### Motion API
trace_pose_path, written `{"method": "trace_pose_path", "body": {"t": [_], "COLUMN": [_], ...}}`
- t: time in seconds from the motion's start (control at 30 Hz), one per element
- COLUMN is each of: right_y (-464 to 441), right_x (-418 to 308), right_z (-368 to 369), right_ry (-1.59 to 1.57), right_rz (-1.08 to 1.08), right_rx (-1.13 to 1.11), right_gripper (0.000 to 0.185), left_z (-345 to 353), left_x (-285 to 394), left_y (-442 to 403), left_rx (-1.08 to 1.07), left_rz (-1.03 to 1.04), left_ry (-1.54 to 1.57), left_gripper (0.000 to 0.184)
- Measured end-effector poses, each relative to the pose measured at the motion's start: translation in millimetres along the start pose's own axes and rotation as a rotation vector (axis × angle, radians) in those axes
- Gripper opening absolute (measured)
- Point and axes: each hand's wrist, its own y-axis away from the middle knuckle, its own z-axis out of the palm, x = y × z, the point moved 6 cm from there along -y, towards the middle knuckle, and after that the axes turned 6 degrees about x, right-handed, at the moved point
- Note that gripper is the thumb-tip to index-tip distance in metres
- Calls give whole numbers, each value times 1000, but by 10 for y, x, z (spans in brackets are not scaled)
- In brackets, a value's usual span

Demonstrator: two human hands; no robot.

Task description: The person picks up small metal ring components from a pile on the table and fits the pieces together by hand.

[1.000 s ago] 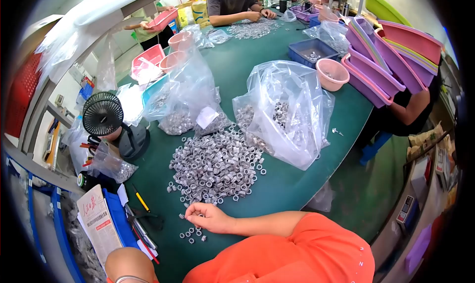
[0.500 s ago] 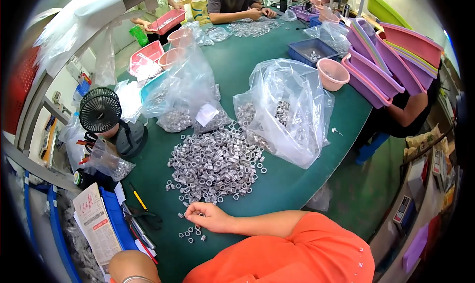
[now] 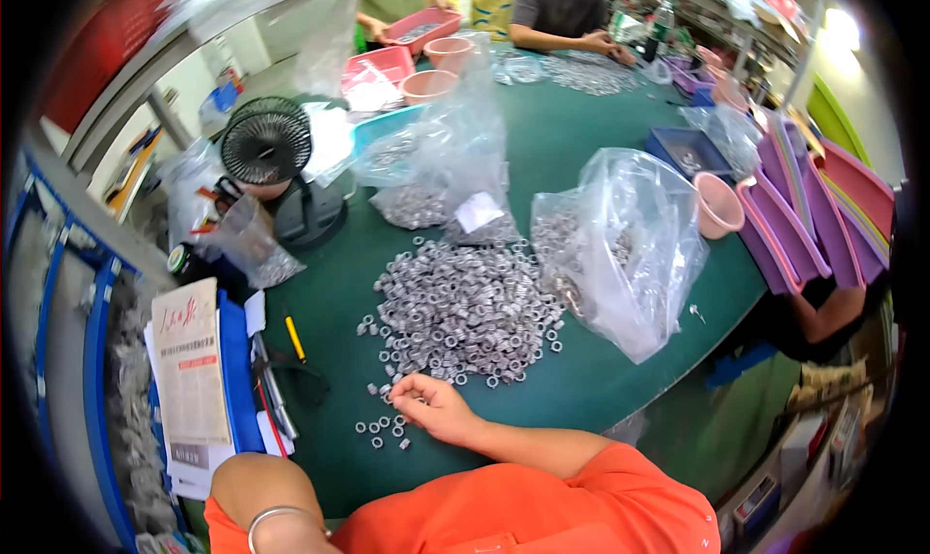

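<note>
Fingers of the right hand (image 3: 441, 411) curl in, thumb and fingertips close; whether they clamp a ring, I can't tell. Metal rings (image 3: 465, 307) heap mid-frame, loose ones lower left on the green surface (image 3: 591, 394). A light pinch at the heap's edge should avoid a slide.

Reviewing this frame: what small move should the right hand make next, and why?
I'd suggest drawing one more ring from the near edge of the pile towards the small loose group. The right hand is low at that edge, fingers curled, with the group close beside it, so the path looks short. Whether its fingertips hold a ring can't be told.
</note>
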Motion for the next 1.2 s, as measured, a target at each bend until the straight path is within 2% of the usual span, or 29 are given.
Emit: {"method": "trace_pose_path", "body": {"t": [0.1,0.13,0.23,0.37,0.4,0.47,0.57,0.7,0.77,0.87,1.0,1.07,1.13,1.17,1.2], "right_y": [1,9,12,-4,3,15,14,13,21,9,-3,-2,-10,-29,-28], "right_x": [-2,-6,4,18,24,24,38,7,-3,-15,-1,22,42,95,132], "right_z": [16,21,14,23,23,34,27,33,22,12,24,28,11,-4,-21], "right_ry": [19,14,10,32,28,21,46,27,38,141,193,129,76,43,13], "right_rz": [-20,-12,-18,-20,-20,-33,-18,5,29,-65,-96,-73,-81,-95,-57], "right_rx": [-5,1,6,10,6,14,11,10,3,5,-7,-7,8,1,15], "right_gripper": [9,10,10,10,10,10,11,9,11,21,25,22,17,18,18], "left_z": [14,37,33,54,57,63,55,31,26,23,90,158,132,122,136], "left_x": [20,54,24,35,43,136,146,120,117,68,107,103,87,57,-46], "left_y": [91,134,245,223,208,132,55,21,41,99,238,308,391,402,428], "left_rx": [-5,-81,-22,-18,-10,22,102,50,40,18,-23,74,-143,-147,-131], "left_rz": [-96,-84,-177,-197,-188,-9,22,78,55,-16,-137,-124,-204,-210,-320], "left_ry": [64,-13,31,100,109,-39,-87,-52,-6,89,237,122,185,166,148], "left_gripper": [22,21,21,19,19,20,22,20,18,15,14,15,18,18,11]}}
